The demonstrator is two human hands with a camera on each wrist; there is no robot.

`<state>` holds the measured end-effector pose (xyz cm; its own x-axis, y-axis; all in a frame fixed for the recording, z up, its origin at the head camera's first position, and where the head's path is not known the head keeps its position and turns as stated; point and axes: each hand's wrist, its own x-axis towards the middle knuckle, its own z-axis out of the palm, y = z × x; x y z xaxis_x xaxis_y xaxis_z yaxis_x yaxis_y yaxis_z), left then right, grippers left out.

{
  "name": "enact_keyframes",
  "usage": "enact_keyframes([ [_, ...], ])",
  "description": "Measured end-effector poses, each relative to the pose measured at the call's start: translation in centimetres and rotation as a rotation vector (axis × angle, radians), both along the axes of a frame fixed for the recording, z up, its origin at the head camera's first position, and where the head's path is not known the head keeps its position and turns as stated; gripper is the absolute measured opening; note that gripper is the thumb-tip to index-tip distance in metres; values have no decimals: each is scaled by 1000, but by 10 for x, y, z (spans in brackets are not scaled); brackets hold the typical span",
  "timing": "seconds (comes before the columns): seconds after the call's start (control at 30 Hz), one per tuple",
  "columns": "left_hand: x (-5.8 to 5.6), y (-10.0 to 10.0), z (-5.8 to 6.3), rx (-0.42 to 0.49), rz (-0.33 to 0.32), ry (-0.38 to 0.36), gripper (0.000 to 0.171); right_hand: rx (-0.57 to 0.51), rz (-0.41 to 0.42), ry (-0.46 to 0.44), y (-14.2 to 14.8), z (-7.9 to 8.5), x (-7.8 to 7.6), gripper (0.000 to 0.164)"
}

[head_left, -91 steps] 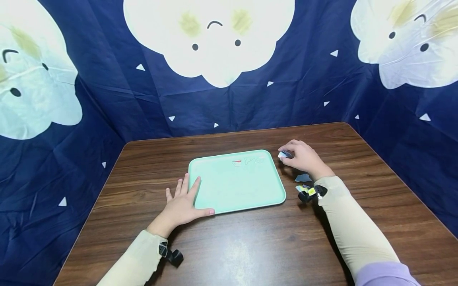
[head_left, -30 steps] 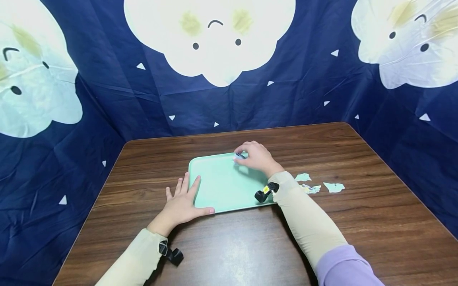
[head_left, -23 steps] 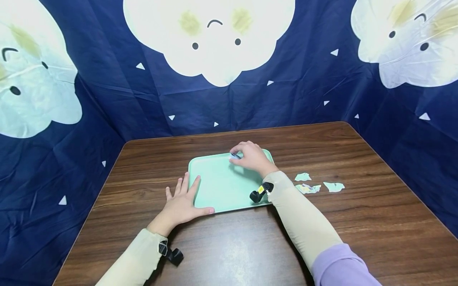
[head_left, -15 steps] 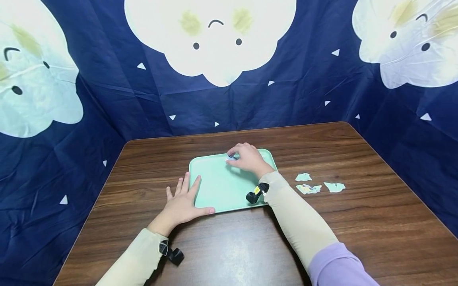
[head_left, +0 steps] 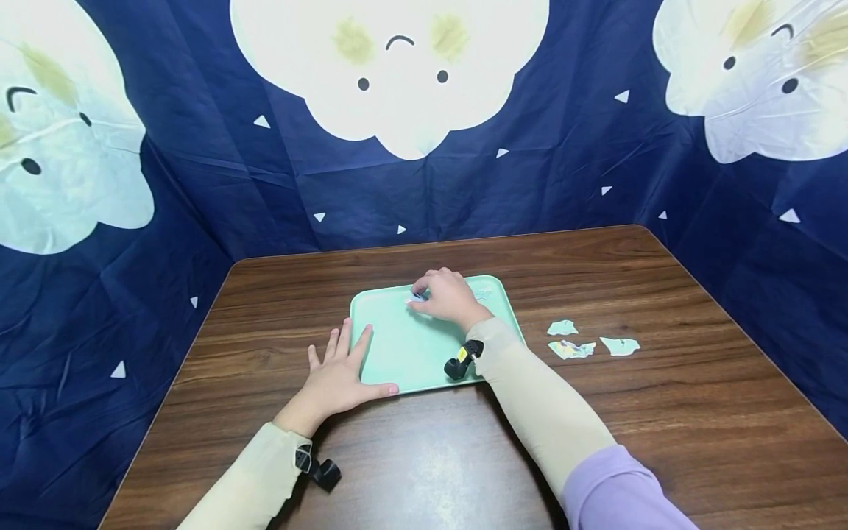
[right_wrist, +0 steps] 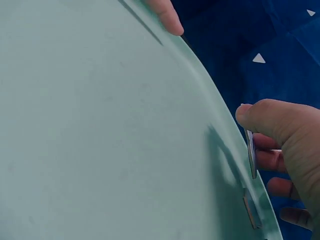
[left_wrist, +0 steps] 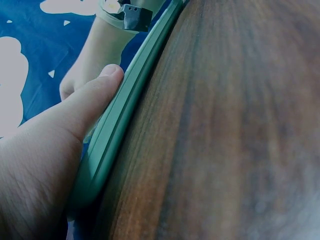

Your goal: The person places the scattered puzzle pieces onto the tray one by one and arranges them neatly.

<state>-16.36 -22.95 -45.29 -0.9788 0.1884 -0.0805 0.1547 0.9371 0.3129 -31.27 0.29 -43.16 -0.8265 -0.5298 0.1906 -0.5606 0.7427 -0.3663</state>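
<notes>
In the head view my left hand (head_left: 331, 384) lies with spread, straight fingers on the lower left corner of the pale green tray (head_left: 404, 346). Its thumb rests along the tray's edge in the left wrist view. My right hand (head_left: 445, 296) is over the far part of the tray, pinching a thin flat piece (right_wrist: 251, 152) between thumb and fingers. The piece is held edge-on above the tray, so its printed face is mostly hidden. Another thin piece (right_wrist: 251, 209) lies on the tray near the rim. Faint outlines of pieces (head_left: 482, 293) show at the tray's far right.
Right of the tray, three irregular flat pieces lie on the brown wooden table (head_left: 424, 456): a pale one (head_left: 562, 327), a multicoloured one (head_left: 571, 350) and another pale one (head_left: 619, 346). A dark blue cloth (head_left: 397, 191) with white clouds hangs behind the table.
My right hand has carried the thin piece from the tray's right side onto the tray, then slowly leftward along its far part. The left hand has stayed put.
</notes>
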Motion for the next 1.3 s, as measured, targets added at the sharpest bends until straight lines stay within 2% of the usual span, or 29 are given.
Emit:
enact_keyframes([
  [0.77, -1, 0, 0, -10, 3, -10, 130, 170, -72, 66, -11, -11, 0, 38],
  [1.17, -2, 0, -1, -10, -1, -6, 130, 142, -102, 1, -11, -7, 2, 43],
  [1.3, -2, 0, -1, -12, -2, -6, 131, 76, -87, -19, -7, -4, 1, 48],
])
